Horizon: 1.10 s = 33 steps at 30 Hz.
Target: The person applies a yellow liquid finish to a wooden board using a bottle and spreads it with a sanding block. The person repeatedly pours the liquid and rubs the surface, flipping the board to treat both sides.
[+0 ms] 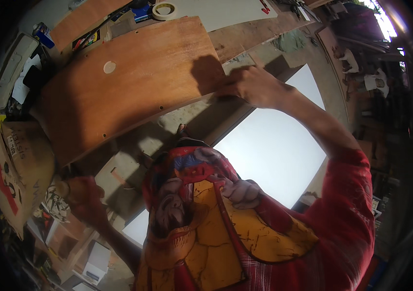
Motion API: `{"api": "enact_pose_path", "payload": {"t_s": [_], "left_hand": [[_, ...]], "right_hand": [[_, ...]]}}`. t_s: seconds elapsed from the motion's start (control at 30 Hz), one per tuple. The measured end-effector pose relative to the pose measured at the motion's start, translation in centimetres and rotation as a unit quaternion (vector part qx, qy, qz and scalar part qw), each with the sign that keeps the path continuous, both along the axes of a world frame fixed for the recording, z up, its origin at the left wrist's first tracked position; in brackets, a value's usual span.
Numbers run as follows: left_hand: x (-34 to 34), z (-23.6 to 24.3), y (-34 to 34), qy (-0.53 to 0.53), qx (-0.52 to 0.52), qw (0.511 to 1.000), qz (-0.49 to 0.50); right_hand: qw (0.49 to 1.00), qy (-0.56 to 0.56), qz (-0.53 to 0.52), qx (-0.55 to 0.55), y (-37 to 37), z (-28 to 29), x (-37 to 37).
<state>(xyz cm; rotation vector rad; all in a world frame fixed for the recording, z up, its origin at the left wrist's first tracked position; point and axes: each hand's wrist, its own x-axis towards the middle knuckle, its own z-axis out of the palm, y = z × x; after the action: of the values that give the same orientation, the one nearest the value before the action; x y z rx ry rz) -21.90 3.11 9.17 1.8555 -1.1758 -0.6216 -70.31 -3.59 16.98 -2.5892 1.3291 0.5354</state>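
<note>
A large reddish-brown wooden board lies tilted across the upper left, with a pale round mark on its face and small dark holes along its edges. At the board's right end, near the corner, my right hand grips its edge, fingers bent and partly in shadow. Lower left, away from the board, my left hand is dim and closed around something that I cannot make out. A crumpled patterned cloth or wrapper sits beside that hand.
A printed brown cardboard box stands at the left. Behind the board are a tape roll, a blue can and loose items. A bright white panel lies right of my body. Two people are far right.
</note>
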Motion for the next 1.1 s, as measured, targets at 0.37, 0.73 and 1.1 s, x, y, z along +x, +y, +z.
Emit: {"api": "enact_pose_path", "payload": {"t_s": [0.37, 0.73, 1.1], "left_hand": [[0.0, 2.2, -1.4, -0.043, -0.007, 0.999, 0.008], [-0.3, 2.7, 1.0, -0.01, -0.03, 0.999, 0.015], [-8.2, 8.2, -2.3, -0.066, -0.157, 0.985, -0.033]], "right_hand": [[0.965, -0.191, 0.072, -0.163, -9.4, 6.0, 0.8], [0.993, -0.097, 0.067, 0.006, -8.6, 1.9, -2.2], [0.98, -0.12, 0.151, -0.049, -12.7, -1.0, 1.3]]}}
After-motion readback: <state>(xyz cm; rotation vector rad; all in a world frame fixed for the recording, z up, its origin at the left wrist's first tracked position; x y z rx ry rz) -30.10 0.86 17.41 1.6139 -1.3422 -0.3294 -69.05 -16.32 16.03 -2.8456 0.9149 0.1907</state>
